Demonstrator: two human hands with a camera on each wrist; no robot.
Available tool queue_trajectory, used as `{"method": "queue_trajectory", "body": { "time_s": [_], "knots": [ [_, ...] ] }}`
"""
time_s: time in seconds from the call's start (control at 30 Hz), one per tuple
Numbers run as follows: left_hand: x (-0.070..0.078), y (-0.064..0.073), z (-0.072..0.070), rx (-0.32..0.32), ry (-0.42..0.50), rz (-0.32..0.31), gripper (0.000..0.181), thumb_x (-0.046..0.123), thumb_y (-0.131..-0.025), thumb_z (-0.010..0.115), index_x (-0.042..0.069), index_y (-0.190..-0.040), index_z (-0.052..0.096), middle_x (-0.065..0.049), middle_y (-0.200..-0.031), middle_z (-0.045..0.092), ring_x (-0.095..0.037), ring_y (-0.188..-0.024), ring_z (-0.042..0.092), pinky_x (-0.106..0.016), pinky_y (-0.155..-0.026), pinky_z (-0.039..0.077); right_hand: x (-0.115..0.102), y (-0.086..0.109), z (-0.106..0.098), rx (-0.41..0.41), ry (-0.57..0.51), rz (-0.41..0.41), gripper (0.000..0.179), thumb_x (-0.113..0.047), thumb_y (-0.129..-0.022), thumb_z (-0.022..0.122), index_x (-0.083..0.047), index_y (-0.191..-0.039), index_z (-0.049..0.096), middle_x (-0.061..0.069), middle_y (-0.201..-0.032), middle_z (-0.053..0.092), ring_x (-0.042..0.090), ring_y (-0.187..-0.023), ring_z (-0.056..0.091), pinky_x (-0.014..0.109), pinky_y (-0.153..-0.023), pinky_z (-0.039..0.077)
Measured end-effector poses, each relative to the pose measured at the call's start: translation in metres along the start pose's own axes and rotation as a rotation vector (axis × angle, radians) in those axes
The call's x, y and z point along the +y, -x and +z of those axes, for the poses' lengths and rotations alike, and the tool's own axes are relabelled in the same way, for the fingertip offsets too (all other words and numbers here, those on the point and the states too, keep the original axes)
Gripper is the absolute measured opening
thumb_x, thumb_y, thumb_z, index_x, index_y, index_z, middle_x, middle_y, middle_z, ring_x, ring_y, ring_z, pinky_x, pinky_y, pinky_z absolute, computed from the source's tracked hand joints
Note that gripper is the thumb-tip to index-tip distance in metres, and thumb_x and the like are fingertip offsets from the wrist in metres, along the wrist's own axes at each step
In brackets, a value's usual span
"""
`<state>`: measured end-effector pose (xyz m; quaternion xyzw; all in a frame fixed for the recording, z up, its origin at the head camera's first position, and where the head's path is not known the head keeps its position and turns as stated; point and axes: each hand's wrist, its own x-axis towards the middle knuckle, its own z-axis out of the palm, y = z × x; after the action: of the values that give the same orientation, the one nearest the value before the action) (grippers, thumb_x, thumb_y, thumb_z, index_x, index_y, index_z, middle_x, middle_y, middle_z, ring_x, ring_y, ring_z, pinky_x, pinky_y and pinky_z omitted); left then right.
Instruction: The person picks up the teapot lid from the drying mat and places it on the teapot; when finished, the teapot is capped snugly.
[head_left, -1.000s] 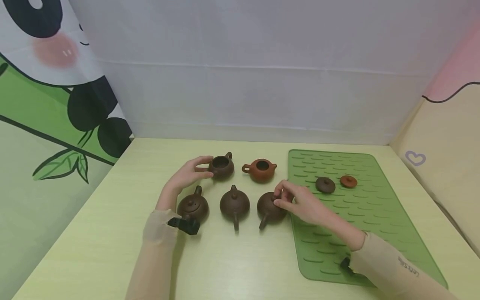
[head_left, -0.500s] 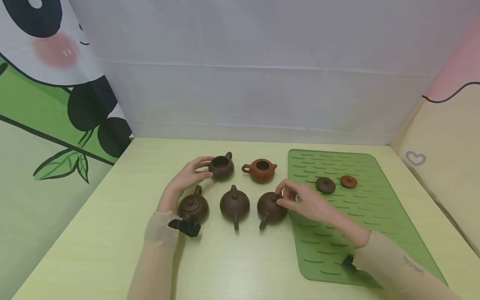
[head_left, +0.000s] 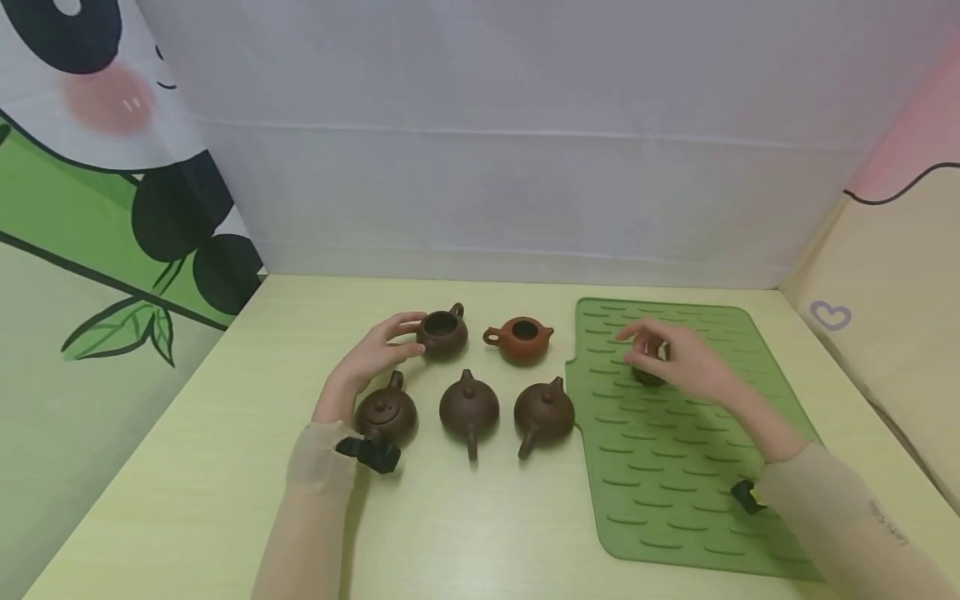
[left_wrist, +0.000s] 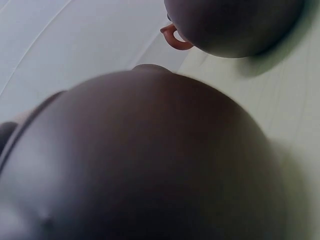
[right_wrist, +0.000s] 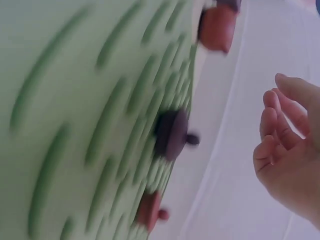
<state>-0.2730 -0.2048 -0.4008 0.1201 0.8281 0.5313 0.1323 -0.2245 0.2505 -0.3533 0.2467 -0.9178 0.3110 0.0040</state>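
My left hand holds the side of a dark brown lidless teapot, thumb and fingers on either side of its body. In the left wrist view a big dark teapot in the foreground hides most of that hand. Over the green mat hovers my right hand, empty, fingers loosely bent. Under it, partly covered in the head view, lies a dark brown teapot lid. A reddish lid lies beside that one, hidden by the hand in the head view. A reddish-brown lidless teapot stands right of the held one.
Three dark lidded teapots stand in a front row: the left teapot close by my left wrist, the middle teapot, and the right teapot at the edge of the green mat. A pale cloth wall rises behind the table.
My right hand has left the lid knob of the front right teapot and moved right, over the dark lid on the mat. The left hand stays at its teapot.
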Motion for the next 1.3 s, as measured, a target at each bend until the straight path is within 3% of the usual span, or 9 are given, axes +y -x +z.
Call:
{"method": "queue_trajectory", "body": {
  "time_s": [0.2, 0.43, 0.63, 0.87, 1.3],
  "knots": [
    [-0.002, -0.002, 0.001, 0.002, 0.014, -0.001, 0.06, 0.017, -0.098, 0.059, 0.015, -0.153, 0.034, -0.019, -0.159, 0.033, -0.042, -0.148, 0.029, -0.061, -0.115, 0.031, 0.033, 0.006, -0.009, 0.091, 0.069, -0.058, 0.035, -0.012, -0.094, 0.067, -0.014, -0.128, 0.062, 0.005, -0.099, 0.069, 0.006, -0.081, 0.057, 0.024, -0.061, 0.046],
    [-0.003, -0.002, 0.001, 0.003, 0.037, -0.003, 0.06, 0.016, -0.098, 0.058, 0.015, -0.153, 0.033, -0.018, -0.16, 0.032, -0.042, -0.148, 0.029, -0.061, -0.116, 0.028, 0.055, 0.009, -0.011, 0.042, 0.134, -0.039, 0.038, -0.009, -0.091, 0.069, -0.01, -0.129, 0.063, 0.012, -0.108, 0.07, 0.014, -0.084, 0.061, 0.025, -0.066, 0.05],
    [-0.004, -0.003, 0.001, 0.002, 0.066, -0.014, 0.061, 0.015, -0.098, 0.058, 0.013, -0.154, 0.032, -0.017, -0.16, 0.031, -0.041, -0.147, 0.03, -0.062, -0.117, 0.027, 0.062, 0.01, -0.012, -0.064, 0.121, 0.052, 0.032, -0.006, -0.091, 0.069, -0.005, -0.123, 0.066, 0.007, -0.099, 0.069, 0.012, -0.075, 0.059, 0.024, -0.064, 0.047],
    [-0.005, -0.001, 0.002, 0.007, 0.108, -0.026, 0.063, 0.013, -0.097, 0.059, 0.013, -0.154, 0.031, -0.018, -0.16, 0.03, -0.041, -0.147, 0.03, -0.063, -0.119, 0.022, 0.067, 0.006, -0.01, -0.107, 0.136, 0.119, 0.023, -0.01, -0.091, 0.069, -0.01, -0.114, 0.069, 0.003, -0.095, 0.069, 0.009, -0.073, 0.057, 0.024, -0.062, 0.047],
    [-0.003, 0.0, 0.003, -0.002, 0.137, -0.026, 0.062, 0.011, -0.098, 0.057, 0.014, -0.154, 0.03, -0.017, -0.161, 0.028, -0.041, -0.147, 0.031, -0.062, -0.119, 0.021, 0.068, 0.003, -0.014, -0.163, 0.093, 0.105, 0.019, -0.009, -0.092, 0.067, -0.01, -0.111, 0.068, 0.001, -0.089, 0.067, 0.009, -0.076, 0.058, 0.024, -0.064, 0.048]
  ]
}}
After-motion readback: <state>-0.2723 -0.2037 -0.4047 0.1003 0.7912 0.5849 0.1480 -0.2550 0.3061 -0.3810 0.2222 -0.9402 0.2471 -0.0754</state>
